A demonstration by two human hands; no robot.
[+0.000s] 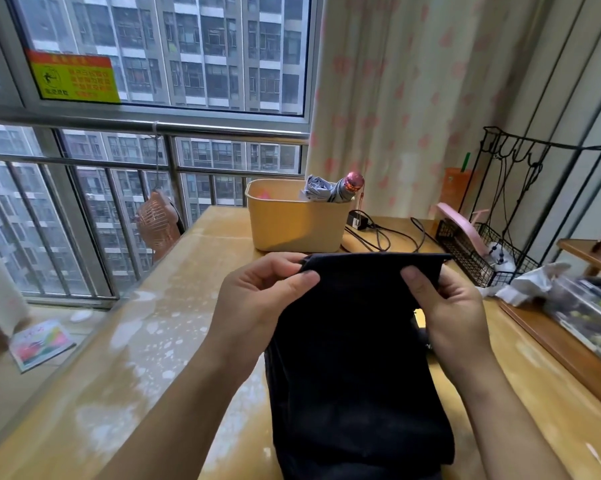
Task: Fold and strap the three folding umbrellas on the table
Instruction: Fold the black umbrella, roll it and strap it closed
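A black umbrella [354, 358] hangs in front of me over the table [146, 341], its dark canopy stretched flat along the top edge. My left hand [257, 299] pinches the left end of that top edge between thumb and fingers. My right hand [448, 303] pinches the right end the same way. The umbrella's handle and strap are hidden. A grey folded umbrella [330, 190] with a pink handle leans in the yellow bin [292, 223] at the far side of the table.
A black wire rack [479, 251] with a pink item stands at the right, with black cables [382, 233] beside the bin. White crumpled wrapping [531, 278] and a wooden tray lie further right. A window railing runs along the left.
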